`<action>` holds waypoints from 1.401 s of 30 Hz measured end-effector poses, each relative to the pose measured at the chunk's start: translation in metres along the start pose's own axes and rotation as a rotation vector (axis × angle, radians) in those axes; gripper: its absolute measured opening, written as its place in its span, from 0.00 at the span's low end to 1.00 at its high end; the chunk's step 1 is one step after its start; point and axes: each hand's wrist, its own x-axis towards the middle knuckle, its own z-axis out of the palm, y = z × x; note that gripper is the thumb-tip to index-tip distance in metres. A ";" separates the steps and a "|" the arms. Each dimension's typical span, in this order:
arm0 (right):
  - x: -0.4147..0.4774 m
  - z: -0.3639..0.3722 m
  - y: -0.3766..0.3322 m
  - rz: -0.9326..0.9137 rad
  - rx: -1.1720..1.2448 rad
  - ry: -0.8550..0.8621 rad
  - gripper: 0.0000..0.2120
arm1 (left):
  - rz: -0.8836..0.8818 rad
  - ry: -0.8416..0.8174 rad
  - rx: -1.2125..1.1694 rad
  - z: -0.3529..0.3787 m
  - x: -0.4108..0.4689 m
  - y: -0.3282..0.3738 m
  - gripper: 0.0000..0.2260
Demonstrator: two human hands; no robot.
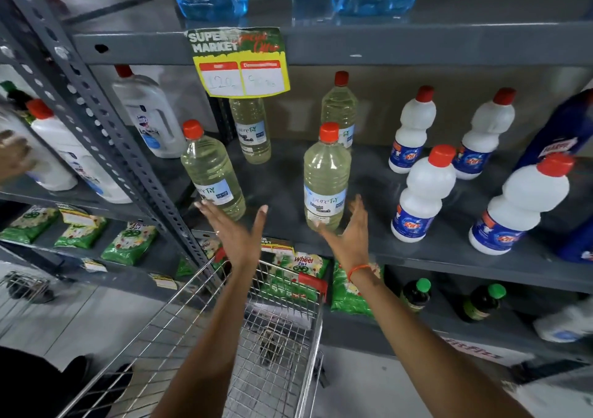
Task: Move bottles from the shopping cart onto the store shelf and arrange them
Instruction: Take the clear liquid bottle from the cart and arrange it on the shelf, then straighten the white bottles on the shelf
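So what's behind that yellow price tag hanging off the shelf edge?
A clear bottle of pale yellow liquid stands behind the yellow price tag; the tag covers its cap and neck.

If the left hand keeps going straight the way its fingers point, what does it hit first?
Most likely the front-left clear bottle: the open left hand points up and slightly left, its fingertips just below that bottle's base at the shelf edge. Depth is unclear, so it could slide past on the bottle's right.

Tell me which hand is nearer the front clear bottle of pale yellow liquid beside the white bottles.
Right. The right hand is open beside the front clear bottle, at its base; the left hand is apart, off to its left.
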 end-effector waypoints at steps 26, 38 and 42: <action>-0.012 -0.358 0.111 -0.115 -0.194 0.637 0.29 | 0.388 -0.306 -0.107 0.255 -0.275 0.180 0.44; 0.017 -0.269 0.110 0.074 -0.024 0.149 0.43 | 0.016 -0.178 -0.134 0.218 -0.202 0.120 0.48; 0.021 -0.261 0.112 0.092 0.023 0.261 0.35 | 0.057 -0.265 -0.072 0.217 -0.181 0.099 0.31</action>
